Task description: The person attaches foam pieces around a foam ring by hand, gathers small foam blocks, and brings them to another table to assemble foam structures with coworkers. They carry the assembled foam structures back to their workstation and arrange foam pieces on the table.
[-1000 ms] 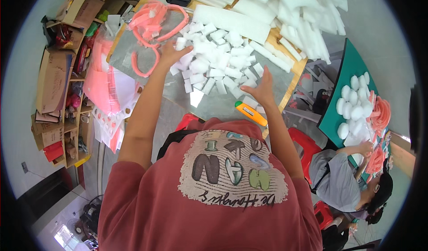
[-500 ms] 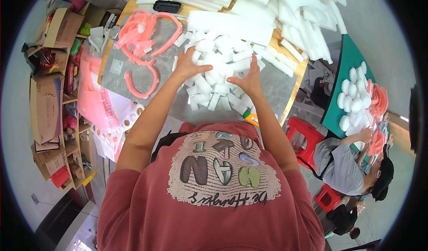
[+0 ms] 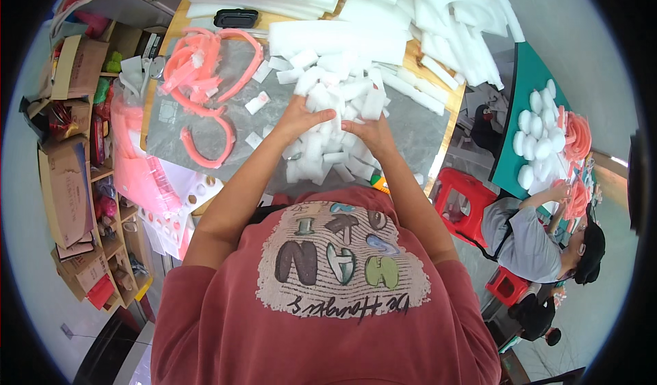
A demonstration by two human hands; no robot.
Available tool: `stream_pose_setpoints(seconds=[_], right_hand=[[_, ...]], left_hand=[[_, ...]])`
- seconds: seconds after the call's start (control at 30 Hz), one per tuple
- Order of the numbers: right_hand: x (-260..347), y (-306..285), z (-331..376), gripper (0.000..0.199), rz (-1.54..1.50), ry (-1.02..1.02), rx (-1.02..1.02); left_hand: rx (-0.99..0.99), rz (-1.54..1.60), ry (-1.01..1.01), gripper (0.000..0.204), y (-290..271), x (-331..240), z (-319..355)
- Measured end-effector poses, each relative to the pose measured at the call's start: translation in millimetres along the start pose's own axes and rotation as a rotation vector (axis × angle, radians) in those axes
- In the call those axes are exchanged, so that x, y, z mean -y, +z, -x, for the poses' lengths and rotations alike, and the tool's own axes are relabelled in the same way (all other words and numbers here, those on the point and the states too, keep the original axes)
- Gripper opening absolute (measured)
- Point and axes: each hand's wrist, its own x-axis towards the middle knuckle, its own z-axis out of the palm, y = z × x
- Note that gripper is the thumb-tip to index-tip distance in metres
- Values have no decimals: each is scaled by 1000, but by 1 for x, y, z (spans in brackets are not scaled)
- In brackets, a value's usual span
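Note:
A heap of small white foam pieces [image 3: 321, 149] lies on the grey-topped table [image 3: 270, 101]. Cupped against its left side is my left hand [image 3: 301, 119], thumb pointing inward and the other fingers partly buried. My right hand [image 3: 373, 136] presses in from the right, its fingers hidden behind an upright foam piece. Between them the two hands clasp a bunch of the pieces. A few loose foam pieces [image 3: 258, 102] lie apart, left of the heap. Close to my body, a green-and-orange tool [image 3: 380, 182] shows at the table's near edge.
Pink foam strips and rings [image 3: 205, 159] lie on the table's left. A black tray [image 3: 236, 19] and white foam sheets [image 3: 356, 41] are at the back. Shelves [image 3: 102, 169] stand left. To the right are a red stool [image 3: 455, 203] and a person [image 3: 527, 241] at a green table [image 3: 510, 152].
My hands have moved closer together and gone from spread to clasping, squeezing the foam pieces into a tighter, taller bunch. Some pieces have scattered to the left.

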Motion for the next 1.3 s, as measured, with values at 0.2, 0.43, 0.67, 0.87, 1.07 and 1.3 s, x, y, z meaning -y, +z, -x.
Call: stream_pose_setpoints(seconds=[0.2,0.43,0.67,0.87,1.07,1.3], right_hand=[[45,12,4,96,-59,70,34],[60,18,16,100,36,-62,-34],[80,32,27,104,68,-165,-87],[73,29,30,104,-31,-55,-57],[65,26,37,108,-50,-82,-133],[66,30,38,108,-65,-198,-54]], left_hand=[[104,374,-15,84,-3,5,2],[132,385,81,89,-6,-28,17],[171,185,125,80,-15,-61,21],[157,106,-4,73,-12,-72,23],[192,328,88,78,-7,-60,24],[121,-104,351,86,-13,-54,15]])
